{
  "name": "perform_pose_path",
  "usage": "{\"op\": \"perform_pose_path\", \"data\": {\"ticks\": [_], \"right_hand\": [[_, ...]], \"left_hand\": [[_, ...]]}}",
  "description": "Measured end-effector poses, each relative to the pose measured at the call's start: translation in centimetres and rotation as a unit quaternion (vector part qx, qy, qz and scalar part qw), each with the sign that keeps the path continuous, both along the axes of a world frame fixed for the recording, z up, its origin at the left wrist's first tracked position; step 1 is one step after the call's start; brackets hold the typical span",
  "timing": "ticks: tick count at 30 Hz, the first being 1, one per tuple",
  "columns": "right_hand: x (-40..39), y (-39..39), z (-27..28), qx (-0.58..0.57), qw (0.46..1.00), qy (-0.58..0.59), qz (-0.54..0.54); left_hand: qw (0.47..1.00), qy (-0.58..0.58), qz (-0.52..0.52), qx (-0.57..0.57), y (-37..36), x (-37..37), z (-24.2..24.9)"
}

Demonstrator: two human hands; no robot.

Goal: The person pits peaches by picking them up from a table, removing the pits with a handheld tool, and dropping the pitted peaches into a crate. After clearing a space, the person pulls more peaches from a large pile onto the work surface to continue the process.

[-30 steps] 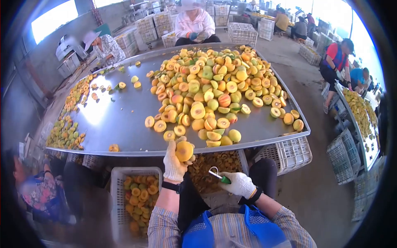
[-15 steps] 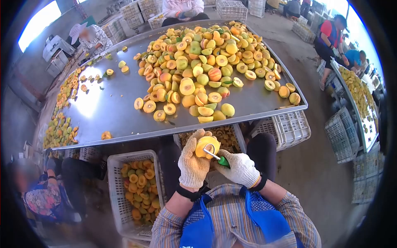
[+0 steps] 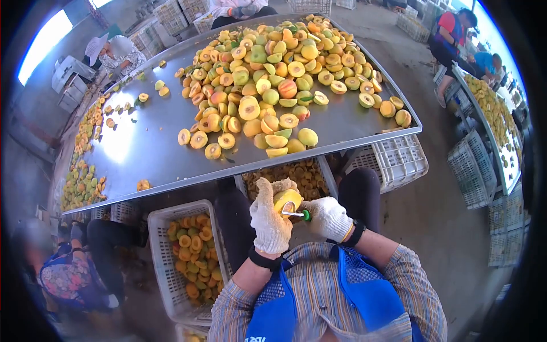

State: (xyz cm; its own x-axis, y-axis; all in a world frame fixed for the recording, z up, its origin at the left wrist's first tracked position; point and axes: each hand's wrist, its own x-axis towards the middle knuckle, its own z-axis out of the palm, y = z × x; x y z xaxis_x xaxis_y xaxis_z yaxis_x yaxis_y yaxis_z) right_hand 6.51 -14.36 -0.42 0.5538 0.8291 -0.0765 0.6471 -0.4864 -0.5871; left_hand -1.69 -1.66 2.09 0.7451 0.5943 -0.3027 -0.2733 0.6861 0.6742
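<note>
My left hand (image 3: 269,223), in a worn whitish work glove, holds a yellow peach half (image 3: 284,198) with its cut face turned towards my right. My gloved right hand (image 3: 327,219) grips a pitting tool with a green handle (image 3: 307,215) and a curved metal loop. The loop sits against the cut face at the stone's place; how deep it goes cannot be seen. Below both hands stands a crate of cut pieces (image 3: 326,171), partly hidden under the table edge. To the left, a white plastic crate (image 3: 155,251) holds many peach halves (image 3: 196,251).
A metal table (image 3: 165,134) with a raised rim spans the front, heaped with halved peaches (image 3: 268,74). A white crate (image 3: 399,162) stands under its right corner. Co-workers sit at the left and far sides; others work at a second table (image 3: 496,119) on the right.
The peach half has tilted in my left hand, and the tool's loop has swung lower against it. My right hand has shifted slightly up and left. The whole view has moved a little.
</note>
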Motion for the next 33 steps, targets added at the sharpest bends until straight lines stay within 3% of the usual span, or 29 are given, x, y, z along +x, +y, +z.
{"op": "perform_pose_path", "data": {"ticks": [4,5,8,10,12,13,15,16,19,20,21,22,24,26,28,29,30,31,32,33], "right_hand": [[-1.3,-0.5,-0.4,0.017,0.994,0.105,0.032],[-1.3,-0.5,-0.3,-0.044,0.992,0.11,0.046],[-1.2,-0.5,0.4,0.002,0.996,0.078,0.04],[-1.6,-0.3,1.9,-0.006,0.979,0.191,0.065],[-2.2,-0.2,-1.6,0.105,0.933,0.323,0.118],[-1.9,-0.1,-2.4,0.105,0.933,0.323,0.118],[-1.4,0.2,-2.6,0.115,0.973,0.158,0.122],[-0.9,0.1,-2.0,0.049,0.987,0.093,0.122],[-0.5,-0.2,-0.3,0.035,0.984,0.11,0.137],[-0.9,-0.4,-0.7,0.068,0.928,0.322,0.175],[-0.9,-0.2,-0.6,0.096,0.826,0.516,0.206],[-0.8,-0.1,-0.3,0.095,0.826,0.515,0.209],[-0.7,0.3,0.8,0.04,0.804,0.567,0.172],[0.0,0.1,0.8,0.007,0.823,0.548,0.151],[0.8,-0.2,0.7,0.025,0.893,0.443,0.076],[1.3,0.2,1.4,-0.046,0.912,0.407,0.007],[1.9,0.4,2.1,-0.115,0.921,0.366,-0.067],[2.5,0.3,1.7,-0.133,0.929,0.337,-0.078],[2.9,0.1,0.7,-0.128,0.93,0.335,-0.08],[3.0,-0.2,-0.5,-0.109,0.951,0.279,-0.073]], "left_hand": [[0.999,-0.028,-0.032,0.016,-0.1,-0.4,1.0],[0.999,-0.026,-0.031,0.015,0.0,-0.5,0.9],[0.998,-0.034,-0.041,0.042,0.4,-0.6,0.9],[0.994,-0.04,-0.066,0.079,0.8,-0.4,1.2],[0.992,-0.074,-0.08,0.068,0.9,-0.3,1.4],[0.988,-0.108,-0.096,0.058,0.9,-0.2,1.4],[0.986,-0.073,-0.135,0.059,1.5,-0.4,1.3],[0.982,-0.04,-0.174,0.06,1.7,-0.4,1.4],[0.96,-0.084,-0.265,0.005,2.3,0.2,1.2],[0.936,-0.129,-0.325,-0.035,2.6,0.4,0.5],[0.922,-0.166,-0.349,-0.042,2.7,0.8,0.0],[0.922,-0.167,-0.346,-0.04,2.6,1.1,-0.4],[0.964,-0.101,-0.17,-0.176,2.5,1.8,-0.6],[0.993,-0.001,-0.036,-0.11,4.4,1.0,-1.1],[0.995,-0.057,-0.011,-0.079,8.5,-1.9,-3.6],[0.998,0.036,0.043,0.021,10.2,-4.2,-3.8],[0.98,0.127,0.093,0.12,11.8,-6.6,-4.0],[0.88,0.324,0.069,0.34,13.8,-9.0,-4.1],[0.694,0.488,0.038,0.528,15.1,-10.7,-4.3],[0.544,0.523,0.109,0.647,15.3,-11.2,-4.5]]}}
